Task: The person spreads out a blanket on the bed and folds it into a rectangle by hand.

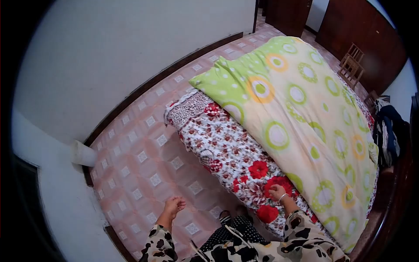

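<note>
Over the tiled floor, at the lower middle, my left hand hangs in the air with its fingers curled; whether it holds anything is too small to tell. My right hand, with a white bracelet at the wrist, is at the red flowers of the floral bed sheet; its fingers are bent and nothing can be made out in them. A green and cream quilt with ring patterns lies spread over the far and right part of the bed, just beyond my right hand.
A white bin stands by the wall at the left. Wooden chairs stand beyond the bed, and dark clothes are piled at the right. Dark wooden panels are at the back. Pink tiled floor runs along the bed.
</note>
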Demonstrator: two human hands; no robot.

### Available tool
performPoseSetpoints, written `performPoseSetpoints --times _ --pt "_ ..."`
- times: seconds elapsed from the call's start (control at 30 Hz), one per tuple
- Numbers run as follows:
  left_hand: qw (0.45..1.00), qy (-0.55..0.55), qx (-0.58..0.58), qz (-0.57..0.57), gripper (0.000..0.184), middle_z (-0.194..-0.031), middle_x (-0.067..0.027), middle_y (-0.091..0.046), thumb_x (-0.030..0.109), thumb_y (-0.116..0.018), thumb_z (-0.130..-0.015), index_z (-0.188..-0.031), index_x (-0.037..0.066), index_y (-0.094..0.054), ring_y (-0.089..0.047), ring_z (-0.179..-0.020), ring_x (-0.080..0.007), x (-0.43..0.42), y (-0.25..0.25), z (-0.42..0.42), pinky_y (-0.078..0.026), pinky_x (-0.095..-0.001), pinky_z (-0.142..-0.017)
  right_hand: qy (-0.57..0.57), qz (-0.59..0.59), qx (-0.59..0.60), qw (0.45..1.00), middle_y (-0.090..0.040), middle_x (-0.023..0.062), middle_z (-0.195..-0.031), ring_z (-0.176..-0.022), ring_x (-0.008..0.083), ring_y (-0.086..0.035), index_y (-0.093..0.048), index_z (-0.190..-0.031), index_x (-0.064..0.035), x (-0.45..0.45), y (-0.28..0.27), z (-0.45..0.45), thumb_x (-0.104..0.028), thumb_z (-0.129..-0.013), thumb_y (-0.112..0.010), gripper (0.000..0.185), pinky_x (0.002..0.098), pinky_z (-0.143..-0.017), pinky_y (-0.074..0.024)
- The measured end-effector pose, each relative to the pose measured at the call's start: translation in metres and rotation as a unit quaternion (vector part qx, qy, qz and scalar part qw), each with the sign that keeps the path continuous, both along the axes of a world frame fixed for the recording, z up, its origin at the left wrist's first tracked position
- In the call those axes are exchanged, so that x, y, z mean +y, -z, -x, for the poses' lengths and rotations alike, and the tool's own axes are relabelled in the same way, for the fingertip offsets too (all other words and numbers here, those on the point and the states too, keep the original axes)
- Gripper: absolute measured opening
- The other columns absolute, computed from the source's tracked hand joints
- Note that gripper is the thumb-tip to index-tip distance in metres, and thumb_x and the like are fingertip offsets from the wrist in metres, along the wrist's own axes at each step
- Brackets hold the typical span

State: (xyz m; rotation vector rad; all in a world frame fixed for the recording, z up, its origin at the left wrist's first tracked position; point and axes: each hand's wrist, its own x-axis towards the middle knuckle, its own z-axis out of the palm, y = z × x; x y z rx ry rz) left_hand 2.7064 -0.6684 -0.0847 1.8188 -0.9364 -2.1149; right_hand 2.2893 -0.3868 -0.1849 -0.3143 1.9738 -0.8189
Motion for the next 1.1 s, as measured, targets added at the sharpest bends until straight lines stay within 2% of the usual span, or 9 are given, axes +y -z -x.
performPoseSetpoints --times 0.07,0.1,0.23,0.33,0.57,0.6,0.67,0.7,1.1 --pt "0.999 -0.025 0.039 -0.020 0.021 -0.083 -0.0112 -0.055 0.009 -0.046 -0.079 -0.098 0.001 -0.046 -0.055 -0.072 -0.0196 -0.029 -0.005 0.004 -0.048 -0.0314 -0.065 -0.125 0.000 0.133 0.983 -0.058 0.0110 -0.078 -0.062 0.0157 -0.056 -0.048 -0.100 -0.0009 -0.039 -0.006 0.002 -0.012 -0.071 -0.060 0.033 0.0281 -0.051 -0.0462" --pt "0.995 -0.049 0.079 -0.041 0.020 -0.084 -0.0122 -0.055 0.010 -0.046 -0.079 -0.098 0.001 -0.046 -0.055 -0.073 -0.0204 -0.040 -0.007 0.010 -0.048 -0.0322 -0.066 -0.034 -0.015 0.006 0.999 -0.058 0.0110 -0.077 -0.063 0.0165 -0.056 -0.049 -0.100 -0.0010 -0.057 -0.033 -0.003 -0.013 -0.071 -0.061 0.034 0.0285 -0.052 -0.0460" --pt "0.988 -0.058 0.127 -0.064 0.021 -0.084 -0.0130 -0.054 0.010 -0.047 -0.080 -0.098 0.001 -0.045 -0.055 -0.074 -0.0213 -0.098 -0.001 0.050 -0.048 -0.0322 -0.066 -0.084 -0.073 0.140 0.984 -0.058 0.0115 -0.073 -0.055 0.0192 -0.055 -0.052 -0.096 -0.0012 -0.108 -0.031 0.014 -0.012 -0.070 -0.059 0.028 0.0294 -0.044 -0.0443" --pt "0.987 -0.018 0.146 -0.065 0.021 -0.085 -0.0129 -0.054 0.011 -0.047 -0.081 -0.098 0.000 -0.045 -0.055 -0.073 -0.0212 -0.154 -0.009 0.088 -0.048 -0.0319 -0.067 0.174 -0.071 -0.081 0.979 -0.056 0.0106 -0.069 -0.054 0.0202 -0.056 -0.051 -0.095 -0.0044 -0.150 0.014 0.032 -0.014 -0.067 -0.063 0.032 0.0327 -0.043 -0.0447" --pt "0.992 0.008 0.070 -0.101 0.019 -0.083 -0.0115 -0.055 0.012 -0.048 -0.081 -0.096 0.002 -0.046 -0.056 -0.071 -0.0191 -0.284 0.000 0.072 -0.048 -0.0297 -0.063 0.246 -0.040 -0.090 0.964 -0.052 0.0106 -0.064 -0.050 0.0234 -0.054 -0.050 -0.092 -0.0002 -0.328 0.026 0.045 -0.008 -0.069 -0.056 0.025 0.0368 -0.041 -0.0461" --pt "0.996 -0.007 0.017 -0.092 0.018 -0.082 -0.0111 -0.055 0.013 -0.049 -0.080 -0.095 0.002 -0.046 -0.056 -0.069 -0.0187 -0.303 -0.004 0.066 -0.048 -0.0294 -0.062 0.076 -0.006 0.049 0.996 -0.052 0.0119 -0.069 -0.051 0.0248 -0.055 -0.050 -0.093 -0.0012 -0.321 0.165 0.071 -0.007 -0.071 -0.054 0.024 0.0378 -0.043 -0.0469" --pt "0.994 0.018 -0.037 -0.098 0.018 -0.080 -0.0106 -0.055 0.014 -0.049 -0.080 -0.093 0.002 -0.048 -0.056 -0.070 -0.0202 -0.329 0.011 0.040 -0.048 -0.0309 -0.063 0.083 0.038 -0.051 0.995 -0.053 0.0111 -0.073 -0.056 0.0238 -0.055 -0.049 -0.095 -0.0025 -0.414 0.096 0.065 -0.006 -0.074 -0.052 0.022 0.0382 -0.045 -0.0475" --pt "0.990 0.045 -0.088 -0.103 0.018 -0.079 -0.0102 -0.054 0.015 -0.049 -0.079 -0.092 0.002 -0.049 -0.055 -0.071 -0.0218 -0.342 0.018 0.026 -0.048 -0.0324 -0.064 0.200 0.033 -0.147 0.968 -0.053 0.0101 -0.070 -0.056 0.0225 -0.054 -0.049 -0.094 -0.0034 -0.478 -0.011 0.047 -0.008 -0.073 -0.053 0.021 0.0373 -0.046 -0.0475" --pt "0.970 0.176 -0.149 -0.081 0.014 -0.071 -0.0084 -0.056 0.009 -0.048 -0.077 -0.089 0.002 -0.050 -0.055 -0.059 -0.0171 -0.639 0.070 -0.027 -0.047 -0.0263 -0.051 0.268 0.129 -0.200 0.934 -0.052 0.0106 -0.076 -0.059 0.0224 -0.054 -0.043 -0.102 -0.0024 -0.780 -0.019 -0.003 -0.009 -0.076 -0.052 0.029 0.0346 -0.051 -0.0479"
